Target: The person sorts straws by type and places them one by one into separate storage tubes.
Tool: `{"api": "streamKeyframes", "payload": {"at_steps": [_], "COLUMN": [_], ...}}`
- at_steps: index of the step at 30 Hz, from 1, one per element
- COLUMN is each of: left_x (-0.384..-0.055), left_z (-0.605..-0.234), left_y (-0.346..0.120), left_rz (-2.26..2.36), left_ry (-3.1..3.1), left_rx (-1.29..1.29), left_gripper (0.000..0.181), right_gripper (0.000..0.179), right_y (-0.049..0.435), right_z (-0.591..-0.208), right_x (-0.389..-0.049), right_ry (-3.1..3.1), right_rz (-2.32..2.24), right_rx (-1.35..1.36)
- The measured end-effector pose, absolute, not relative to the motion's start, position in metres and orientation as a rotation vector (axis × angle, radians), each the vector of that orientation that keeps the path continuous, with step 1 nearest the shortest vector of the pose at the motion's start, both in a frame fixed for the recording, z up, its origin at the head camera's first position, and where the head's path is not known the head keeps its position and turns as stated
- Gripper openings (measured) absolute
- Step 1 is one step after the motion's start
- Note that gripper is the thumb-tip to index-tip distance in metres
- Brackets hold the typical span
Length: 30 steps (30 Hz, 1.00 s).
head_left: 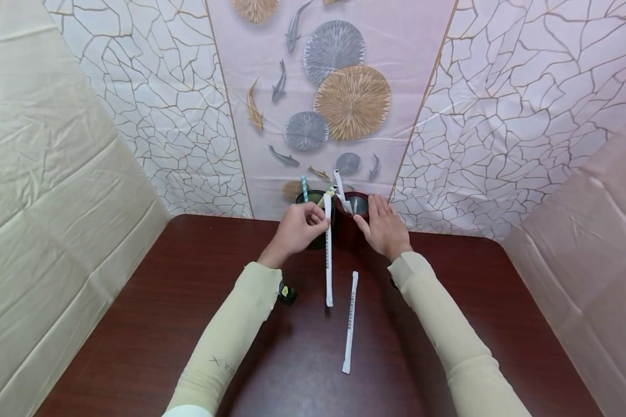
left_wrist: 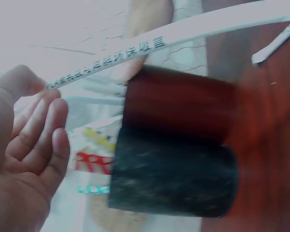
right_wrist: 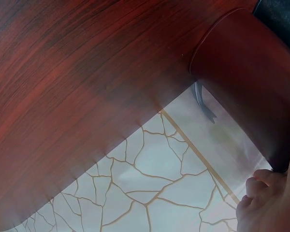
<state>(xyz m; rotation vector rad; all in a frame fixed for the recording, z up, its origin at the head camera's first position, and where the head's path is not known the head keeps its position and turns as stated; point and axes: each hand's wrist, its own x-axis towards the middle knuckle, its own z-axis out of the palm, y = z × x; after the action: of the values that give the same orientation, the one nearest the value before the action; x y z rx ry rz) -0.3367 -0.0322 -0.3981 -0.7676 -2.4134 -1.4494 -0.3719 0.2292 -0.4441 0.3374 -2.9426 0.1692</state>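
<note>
My left hand (head_left: 297,230) pinches a white paper-wrapped straw (head_left: 328,266) between thumb and fingertips. The straw hangs in front of two cups and has dark printing along it, also seen in the left wrist view. Against the side and rim of the dark red cup (right_wrist: 246,79) rests my right hand (head_left: 388,227), its fingers extended. White wrapped straws (head_left: 340,188) lean inside that cup. Touching it on the left is a black cup (left_wrist: 174,176) holding patterned straws, among them a blue one (head_left: 305,189) and a red-striped one (left_wrist: 93,163).
Another white wrapped straw (head_left: 350,324) lies on the dark red wooden table (head_left: 135,313), nearer me than the cups. A patterned backdrop (head_left: 334,98) stands behind the table's far edge, with cloth panels (head_left: 47,191) at both sides.
</note>
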Motion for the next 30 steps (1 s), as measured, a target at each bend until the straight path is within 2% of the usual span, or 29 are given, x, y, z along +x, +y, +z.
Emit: {"api": "streamKeyframes", "payload": {"at_steps": [10, 18, 30], "left_x": [-0.342, -0.345, -0.341], "left_z": [-0.347, -0.308, -0.277], "left_y": [-0.043, -0.044, -0.031], "left_rz": [-1.378, -1.149, -0.960], "left_ry": [-2.004, -1.742, -1.603], "left_rx": [-0.794, -0.831, -0.792], "left_gripper": [0.008, 0.011, 0.012], "right_gripper": [0.084, 0.084, 0.083], "right_y": [0.230, 0.230, 0.228], "right_z": [-0.446, -0.445, -0.444], "right_x": [-0.371, -0.370, -0.371], "right_ry": [-2.934, -2.941, -2.926], "right_rz": [0.189, 0.208, 0.190], "right_rx": [0.340, 0.335, 0.338]}}
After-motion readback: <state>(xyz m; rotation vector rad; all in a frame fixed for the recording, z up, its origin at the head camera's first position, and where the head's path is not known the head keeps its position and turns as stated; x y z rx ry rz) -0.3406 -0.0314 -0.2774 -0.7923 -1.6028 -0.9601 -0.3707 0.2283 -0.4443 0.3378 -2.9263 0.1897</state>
